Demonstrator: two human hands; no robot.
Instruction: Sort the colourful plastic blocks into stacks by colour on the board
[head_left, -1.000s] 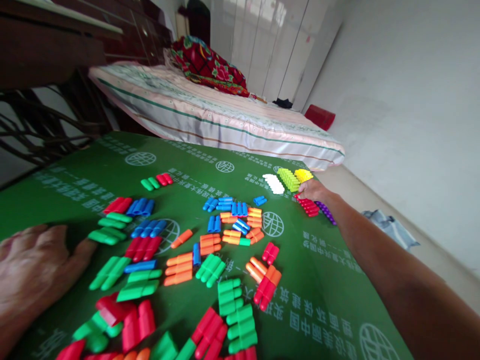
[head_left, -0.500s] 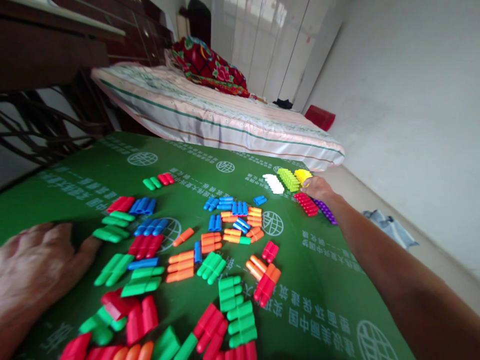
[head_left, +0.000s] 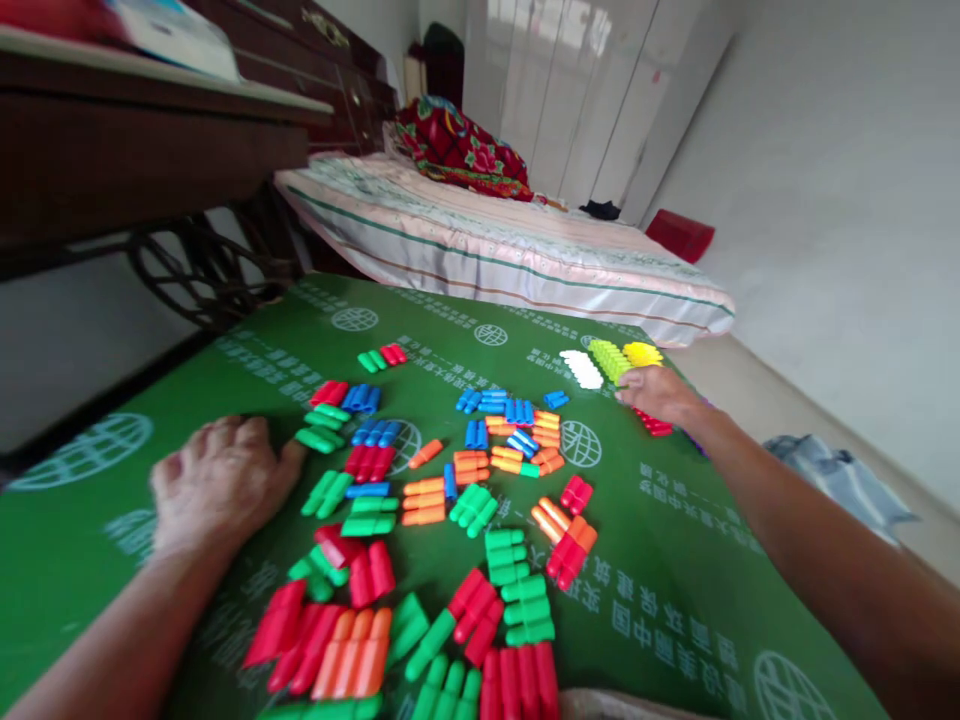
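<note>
My left hand lies palm down on the green board, fingers loosely apart and holding nothing. Its thumb tip is close to the green bullet-shaped plastic pieces. Across the board, my right hand reaches out with its fingers drawn together at the near end of the lime-green block of pieces. Whether something small is between those fingertips I cannot make out. This hand partly covers the red block. Beyond it lie the yellow block and, to the left, the white one.
Clusters of blue, orange and red pieces spread over the middle and front of the green board. A bed stands past the far edge, a dark wooden table at left, cloth on the floor at right.
My right hand has gone from the yellow block toward the lime-green and red blocks, its fingers drawn together. The view has shifted left, showing more of my left forearm; that hand stays flat.
</note>
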